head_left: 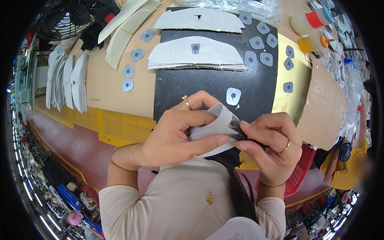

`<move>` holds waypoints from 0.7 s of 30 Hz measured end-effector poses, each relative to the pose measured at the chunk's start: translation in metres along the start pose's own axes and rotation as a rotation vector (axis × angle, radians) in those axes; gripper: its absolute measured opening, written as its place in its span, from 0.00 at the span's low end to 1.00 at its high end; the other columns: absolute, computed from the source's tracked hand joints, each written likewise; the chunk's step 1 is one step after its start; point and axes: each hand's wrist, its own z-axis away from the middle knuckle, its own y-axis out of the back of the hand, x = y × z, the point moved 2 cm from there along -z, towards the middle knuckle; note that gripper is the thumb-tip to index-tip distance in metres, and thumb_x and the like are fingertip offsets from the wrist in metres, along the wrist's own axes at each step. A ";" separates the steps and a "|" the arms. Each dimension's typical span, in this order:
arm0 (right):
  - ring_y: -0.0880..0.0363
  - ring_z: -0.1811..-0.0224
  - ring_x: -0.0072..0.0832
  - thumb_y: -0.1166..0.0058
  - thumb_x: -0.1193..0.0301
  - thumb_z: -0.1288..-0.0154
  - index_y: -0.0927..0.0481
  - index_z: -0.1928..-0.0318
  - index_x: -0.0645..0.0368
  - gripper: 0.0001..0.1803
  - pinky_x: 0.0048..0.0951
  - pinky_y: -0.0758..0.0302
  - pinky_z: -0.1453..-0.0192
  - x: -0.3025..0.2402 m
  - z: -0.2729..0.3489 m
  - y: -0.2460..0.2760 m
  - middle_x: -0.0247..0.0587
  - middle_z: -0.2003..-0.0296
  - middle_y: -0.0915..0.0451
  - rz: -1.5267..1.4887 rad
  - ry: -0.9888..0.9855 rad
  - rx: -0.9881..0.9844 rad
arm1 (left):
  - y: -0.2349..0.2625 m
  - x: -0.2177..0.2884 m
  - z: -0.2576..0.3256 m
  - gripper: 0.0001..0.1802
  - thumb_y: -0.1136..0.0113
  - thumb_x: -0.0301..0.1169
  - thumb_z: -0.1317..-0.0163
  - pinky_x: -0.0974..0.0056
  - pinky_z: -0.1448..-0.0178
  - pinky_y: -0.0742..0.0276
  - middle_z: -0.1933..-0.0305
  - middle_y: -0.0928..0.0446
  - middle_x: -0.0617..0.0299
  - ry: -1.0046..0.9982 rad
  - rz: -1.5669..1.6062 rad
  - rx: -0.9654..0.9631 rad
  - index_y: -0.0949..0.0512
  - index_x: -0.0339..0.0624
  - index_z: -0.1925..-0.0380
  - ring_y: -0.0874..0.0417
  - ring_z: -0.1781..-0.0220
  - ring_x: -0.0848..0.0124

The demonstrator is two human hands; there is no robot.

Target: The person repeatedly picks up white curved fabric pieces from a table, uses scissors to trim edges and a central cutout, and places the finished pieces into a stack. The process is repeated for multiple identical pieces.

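Note:
My left hand (170,134) grips a curled piece of white-grey fabric (224,116), thumb on the near side and fingers around the back. At the fabric's right edge, my right hand (276,144) pinches a small dark grey piece (237,129) between thumb and fingertips; much of it is hidden. Beyond the hands, a loose grey patch (233,96) with a dark keyhole-shaped mark lies on the black mat (188,90). Farther back is a stack of white curved fabric pieces (220,52), its top one bearing a grey patch (195,48) in the middle.
Another white stack (216,20) lies behind. Several grey patches sit to both sides. More fabric stacks (80,84) stand at left, near a black fan (76,18). Two bottles (314,43) and cardboard (324,106) are at right. A red basket (298,170) is below; a person in yellow (348,168) is nearby.

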 end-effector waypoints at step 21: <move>0.23 0.72 0.21 0.25 0.78 0.55 0.11 0.59 0.60 0.18 0.23 0.28 0.72 0.003 0.000 -0.003 0.34 0.67 0.22 -0.003 0.058 0.017 | -0.001 0.001 0.001 0.11 0.30 0.25 0.43 0.69 0.52 0.28 0.51 0.26 0.59 -0.121 -0.086 0.023 0.15 0.32 0.60 0.24 0.53 0.73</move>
